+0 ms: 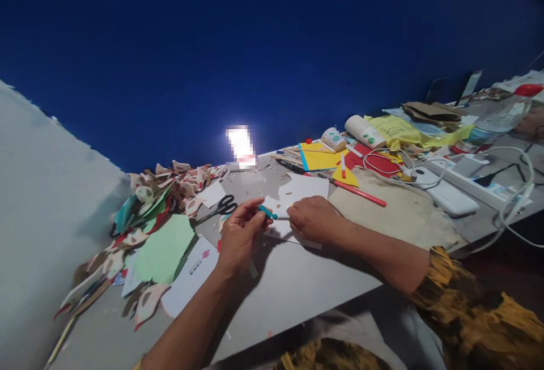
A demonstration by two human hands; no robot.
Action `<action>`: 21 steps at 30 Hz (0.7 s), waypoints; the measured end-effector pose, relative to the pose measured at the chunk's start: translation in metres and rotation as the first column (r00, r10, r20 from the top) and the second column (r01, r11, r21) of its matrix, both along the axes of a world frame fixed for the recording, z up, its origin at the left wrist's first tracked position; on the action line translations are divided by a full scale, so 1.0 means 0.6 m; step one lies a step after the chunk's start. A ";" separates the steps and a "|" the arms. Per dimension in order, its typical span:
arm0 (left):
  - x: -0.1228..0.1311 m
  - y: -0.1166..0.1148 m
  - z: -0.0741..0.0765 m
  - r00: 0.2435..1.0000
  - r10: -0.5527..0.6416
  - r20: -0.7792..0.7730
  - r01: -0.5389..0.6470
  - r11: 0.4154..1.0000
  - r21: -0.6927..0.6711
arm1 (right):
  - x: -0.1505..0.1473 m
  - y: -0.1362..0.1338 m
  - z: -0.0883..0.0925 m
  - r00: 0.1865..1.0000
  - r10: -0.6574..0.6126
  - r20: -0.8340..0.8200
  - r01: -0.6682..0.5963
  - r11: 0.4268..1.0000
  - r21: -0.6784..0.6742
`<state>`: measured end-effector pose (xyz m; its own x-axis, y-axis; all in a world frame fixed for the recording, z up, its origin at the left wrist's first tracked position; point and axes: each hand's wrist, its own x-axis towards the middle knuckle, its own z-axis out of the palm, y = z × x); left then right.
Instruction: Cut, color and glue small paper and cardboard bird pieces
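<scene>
My left hand (240,234) is closed in a pinch on a small teal piece (267,212) that looks like a pen cap or small tool. My right hand (313,218) is closed too, its fingers pinching at the other end of that piece; what it grips is too small to name. Both hands meet just above a white sheet of paper (302,188) lying on the grey table (289,285). Black scissors (221,208) lie on the table just left of my left hand.
A heap of cut fabric and paper scraps (153,205) and a green sheet (164,251) lie to the left. A beige cloth (395,211), a red pencil (361,193), yellow and red sheets (323,157), white cables (510,200), a paper roll (363,130) and a bottle (505,112) sit to the right.
</scene>
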<state>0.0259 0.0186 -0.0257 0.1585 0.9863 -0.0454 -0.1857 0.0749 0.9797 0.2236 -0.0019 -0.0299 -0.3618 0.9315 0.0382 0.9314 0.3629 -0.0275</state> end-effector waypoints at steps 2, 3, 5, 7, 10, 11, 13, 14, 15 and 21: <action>0.001 -0.005 0.002 0.998 0.008 -0.058 -0.005 0.999 0.052 | -0.001 0.001 -0.001 1.000 -0.004 0.000 0.004 1.000 0.000; 0.001 -0.007 0.004 0.996 0.011 -0.088 -0.004 0.997 0.083 | -0.001 0.001 -0.001 1.000 -0.003 0.001 0.003 1.000 0.002; 0.000 -0.010 0.005 0.988 0.031 -0.154 -0.005 0.986 0.164 | -0.001 0.001 -0.002 1.000 0.000 0.002 0.000 1.000 -0.001; -0.001 -0.012 0.004 0.971 0.074 -0.227 -0.011 0.964 0.266 | -0.001 0.000 -0.002 1.000 0.001 0.003 -0.001 1.000 -0.012; -0.003 -0.013 -0.005 0.941 0.124 -0.316 -0.002 0.933 0.360 | 0.001 -0.003 -0.002 1.000 -0.005 0.002 0.005 1.000 -0.019; -0.004 -0.013 -0.009 0.938 0.119 -0.324 0.004 0.935 0.355 | 0.002 -0.003 -0.002 1.000 -0.005 0.004 0.005 1.000 -0.019; -0.006 -0.013 -0.016 0.940 0.096 -0.326 0.013 0.948 0.317 | 0.003 -0.002 -0.003 1.000 0.003 0.014 -0.003 1.000 -0.019; -0.007 -0.014 -0.018 0.939 0.089 -0.331 0.017 0.952 0.304 | 0.003 -0.001 -0.004 1.000 0.014 0.022 -0.013 1.000 -0.023; -0.008 -0.014 -0.021 0.934 0.086 -0.348 0.025 0.953 0.303 | 0.003 0.000 -0.006 0.999 0.024 0.033 -0.023 0.999 -0.031; -0.003 -0.014 -0.036 0.957 0.048 -0.287 0.037 0.958 0.285 | 0.000 0.006 -0.018 0.998 0.047 0.044 -0.048 0.999 0.009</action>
<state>0.0240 0.0100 -0.0471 0.1755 0.9652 0.1939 0.1078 -0.2146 0.9707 0.2238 0.0018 -0.0408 -0.4073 0.9128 0.0305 0.9133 0.4070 0.0168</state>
